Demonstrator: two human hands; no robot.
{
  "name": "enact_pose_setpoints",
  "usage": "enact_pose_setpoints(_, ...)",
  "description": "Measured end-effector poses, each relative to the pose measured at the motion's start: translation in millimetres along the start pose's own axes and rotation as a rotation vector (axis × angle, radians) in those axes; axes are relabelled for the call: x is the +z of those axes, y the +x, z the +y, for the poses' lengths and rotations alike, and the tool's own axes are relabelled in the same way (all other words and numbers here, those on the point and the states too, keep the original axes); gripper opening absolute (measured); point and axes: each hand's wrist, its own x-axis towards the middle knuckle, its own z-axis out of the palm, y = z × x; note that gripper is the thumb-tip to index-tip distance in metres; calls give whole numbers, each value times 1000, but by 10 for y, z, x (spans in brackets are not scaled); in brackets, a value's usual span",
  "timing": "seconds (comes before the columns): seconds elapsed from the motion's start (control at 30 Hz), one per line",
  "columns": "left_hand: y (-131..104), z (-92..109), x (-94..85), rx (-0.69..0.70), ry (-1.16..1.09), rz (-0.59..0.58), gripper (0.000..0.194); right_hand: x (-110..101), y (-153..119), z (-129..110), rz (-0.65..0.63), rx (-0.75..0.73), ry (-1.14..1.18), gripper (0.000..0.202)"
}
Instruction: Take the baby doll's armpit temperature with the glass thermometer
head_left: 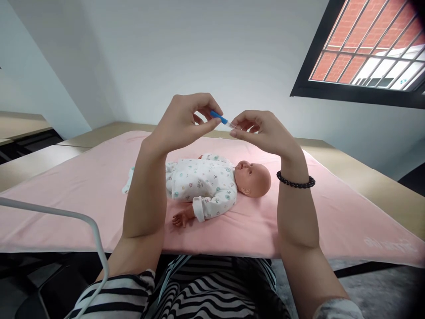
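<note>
A pink mat (83, 195) covers the table (365, 177), doll (215, 186) lying on it.

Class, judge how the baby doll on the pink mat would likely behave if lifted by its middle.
The baby doll probably sags: its arm lies loosely splayed. Its round head looks heavier, so it may tip back. Its cloth suit should grip well.

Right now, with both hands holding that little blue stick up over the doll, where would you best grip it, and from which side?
Probably by the blue barrel, pinched from the left as the left hand does now. It lies nearly level, tilted down to the right, so its thicker blue part gives the fingers room. The thin pale tip sits at the right hand, too slight for a firm hold.
</note>
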Motion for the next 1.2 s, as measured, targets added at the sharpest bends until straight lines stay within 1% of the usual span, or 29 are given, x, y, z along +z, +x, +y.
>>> enact_pose_setpoints(0.1, 12, -72, 2, -30, -31, 32, 20, -101, -7, 162, -60, 79, 124, 39)
enact_pose_setpoints(0.2, 36, -140, 23, -61, -54, 4, 23, -159, -5, 352, -74, 121, 238, 38)
enact_pose_setpoints(0.27, 50, -178, 19, -87, -73, -23, 27, -194, -1, 451, -38, 113, 297, 37)
enact_pose_setpoints(0.33, 54, -212, -23, -114, -106, -3, 29, -238, 4, 505, 73, 88, 345, 38)
enact_pose_setpoints(0.37, 52, -231, -62, -118, -133, 43, 27, -263, 7, 516, 135, 85, 363, 39)
enact_pose_setpoints(0.43, 43, -282, -171, -93, -192, 202, 17, -303, 18, 515, 209, 113, 388, 40)
enact_pose_setpoints(0.47, 38, -314, -235, -73, -224, 299, 11, -313, 26, 509, 212, 140, 395, 40)
enact_pose_setpoints(0.5, 33, -351, -301, -55, -251, 400, 9, -313, 36, 503, 199, 169, 400, 41)
enact_pose_setpoints(0.57, 26, -432, -422, -48, -298, 587, 17, -286, 55, 497, 184, 213, 406, 42)
enact_pose_setpoints(0.6, 24, -472, -471, -56, -319, 654, 21, -265, 64, 497, 188, 227, 407, 42)
enact_pose_setpoints(0.67, 21, -541, -538, -62, -352, 754, 26, -221, 75, 506, 202, 241, 405, 41)
enact_pose_setpoints(0.7, 21, -567, -558, -63, -353, 780, 26, -205, 77, 513, 209, 244, 403, 41)
enact_pose_setpoints(0.83, 20, -614, -582, -88, -284, 790, 27, -217, 65, 577, 244, 255, 381, 39)
enact_pose_setpoints(0.93, 20, -604, -582, -92, -280, 771, 27, -280, 36, 660, 269, 274, 352, 37)
enact_pose_setpoints(1.0, 25, -590, -573, -90, -285, 727, 29, -320, 12, 722, 281, 290, 322, 35)
enact_pose_setpoints(1.03, 30, -583, -564, -76, -284, 723, 30, -335, 1, 754, 285, 296, 306, 34)
enact_pose_setpoints(1.13, 49, -567, -531, -13, -311, 779, 29, -361, -15, 862, 322, 333, 241, 34)
enact_pose_setpoints(1.17, 53, -563, -524, -2, -325, 804, 29, -372, -13, 906, 352, 337, 242, 34)
enact_pose_setpoints(1.2, 55, -560, -521, -6, -331, 799, 29, -387, -7, 955, 378, 318, 276, 33)
